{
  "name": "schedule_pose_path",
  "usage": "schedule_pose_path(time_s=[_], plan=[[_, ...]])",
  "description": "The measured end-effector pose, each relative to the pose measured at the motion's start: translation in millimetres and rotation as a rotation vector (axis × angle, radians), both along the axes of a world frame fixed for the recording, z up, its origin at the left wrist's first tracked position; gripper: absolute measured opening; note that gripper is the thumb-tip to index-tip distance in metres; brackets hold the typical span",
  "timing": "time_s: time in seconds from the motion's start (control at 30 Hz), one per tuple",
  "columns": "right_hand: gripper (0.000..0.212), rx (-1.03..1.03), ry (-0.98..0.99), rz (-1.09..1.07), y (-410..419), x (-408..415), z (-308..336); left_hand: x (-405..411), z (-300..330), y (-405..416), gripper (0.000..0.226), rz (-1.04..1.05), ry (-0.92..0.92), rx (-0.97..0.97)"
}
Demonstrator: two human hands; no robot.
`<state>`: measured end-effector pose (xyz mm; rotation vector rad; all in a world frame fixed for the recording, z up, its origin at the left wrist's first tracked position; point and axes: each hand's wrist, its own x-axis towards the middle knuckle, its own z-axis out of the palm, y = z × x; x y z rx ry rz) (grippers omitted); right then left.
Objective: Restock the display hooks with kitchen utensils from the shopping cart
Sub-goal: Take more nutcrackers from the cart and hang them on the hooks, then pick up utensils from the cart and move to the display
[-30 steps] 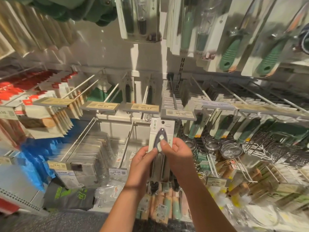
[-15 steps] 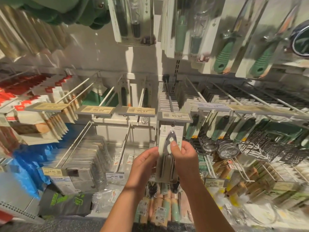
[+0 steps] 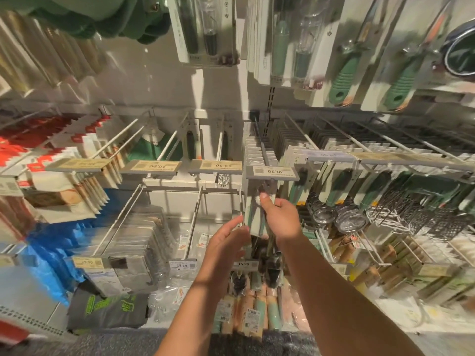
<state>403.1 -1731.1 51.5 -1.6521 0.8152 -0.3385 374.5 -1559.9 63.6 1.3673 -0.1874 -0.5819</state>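
Hanging under the price tag (image 3: pixel 272 172), the white carded utensil (image 3: pixel 253 214) shows green handles.

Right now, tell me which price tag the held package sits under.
The price tag reading 30.50, directly above the carded utensil package the right hand grips; the 13.50 and 10.90 tags hang further left.

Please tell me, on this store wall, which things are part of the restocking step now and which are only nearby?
In the job:
- carded utensil, top just under the 30.50 price tag
- right hand, holding the card
- left hand, fingers straight at its lower left edge
- hook above that tag

Only nearby:
- whisk
- glass jars
- green-handled tools
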Motion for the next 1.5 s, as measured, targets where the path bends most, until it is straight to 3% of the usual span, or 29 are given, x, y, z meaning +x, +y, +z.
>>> schedule_pose_path(time_s=[0.07, 0.17, 0.33, 0.5, 0.73, 0.93, 1.07, 1.17, 1.3, 1.43, 1.5], plan=[[0.061, 0.050, 0.008, -0.014, 9.2, -15.4, -4.2, -2.1, 1.2, 3.9, 0.067, -0.010, 0.052, 0.020], [0.051, 0.076, 0.038, -0.012, 23.5, -54.3, -21.8, -7.7, -3.7, 5.1, 0.014, -0.059, 0.064, 0.095], [0.032, 0.151, 0.123, -0.260, 18.4, -143.7, -53.4, -34.6, -27.6, -21.0, 0.017, -0.236, 0.059, 0.239], [0.028, 0.250, 0.142, -0.547, 5.0, -259.1, -76.4, -94.2, -63.0, -74.3, 0.021, -0.579, 0.065, 0.385], [0.028, 0.320, 0.173, -0.840, -7.8, -406.5, -95.9, -207.4, -95.2, -111.2, 0.015, -0.901, -0.099, 0.529], [0.030, 0.362, 0.179, -1.033, -21.9, -531.1, -123.5, -299.5, -111.2, -155.9, 0.013, -1.018, -0.195, 0.616], [0.043, 0.377, 0.165, -1.176, -34.1, -605.1, -143.0, -379.7, -124.1, -189.1, 0.017, -1.138, -0.243, 0.619], [0.034, 0.436, 0.171, -1.214, -38.6, -649.2, -161.3, -425.5, -141.5, -206.3, 0.017, -1.175, -0.281, 0.622], [0.038, 0.524, 0.236, -1.223, -34.5, -691.5, -194.2, -467.1, -167.8, -218.0, 0.014, -1.142, -0.234, 0.624], [0.027, 0.608, 0.229, -1.283, -40.9, -712.6, -218.6, -489.8, -181.8, -251.4, 0.027, -1.156, -0.218, 0.652], [0.023, 0.619, 0.234, -1.298, -49.7, -717.5, -223.3, -494.8, -184.6, -277.1, 0.021, -1.182, -0.267, 0.681]])
